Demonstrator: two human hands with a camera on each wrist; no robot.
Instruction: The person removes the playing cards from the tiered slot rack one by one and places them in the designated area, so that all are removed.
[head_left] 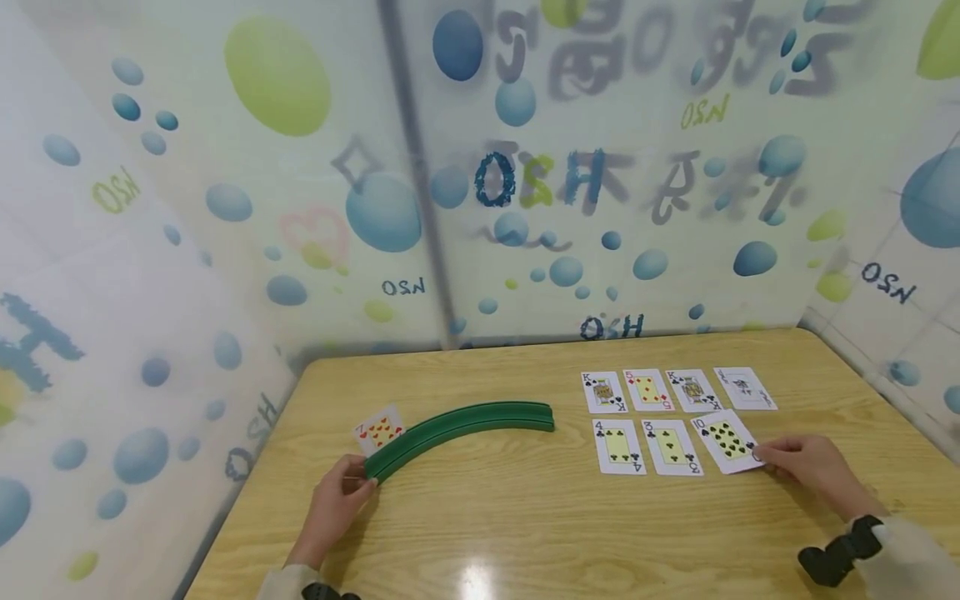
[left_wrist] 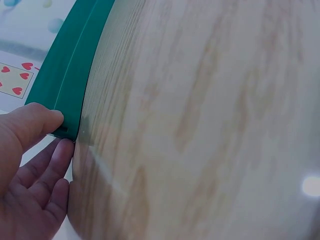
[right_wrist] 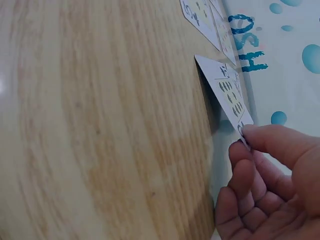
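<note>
My left hand [head_left: 332, 504] grips the near left end of a curved green card holder [head_left: 457, 417], thumb on top and fingers below. A seven of hearts [head_left: 381, 428] stands behind that end, its lower part hidden by the holder. On the right, my right hand [head_left: 813, 467] pinches the lower right corner of a black-suited ten playing card [head_left: 723, 442] between thumb and fingers. In the right wrist view the ten [right_wrist: 227, 95] is tilted, the held edge raised off the table. Beside it lie a four of clubs [head_left: 618, 447] and a three of clubs [head_left: 672, 447].
Behind the lower cards lies a row with a king [head_left: 603, 392], a five of diamonds [head_left: 648, 390], another king [head_left: 693, 390] and a joker [head_left: 745, 389], all face up. The wooden table [head_left: 480, 508] meets patterned wall panels [head_left: 525, 250] at its back and sides.
</note>
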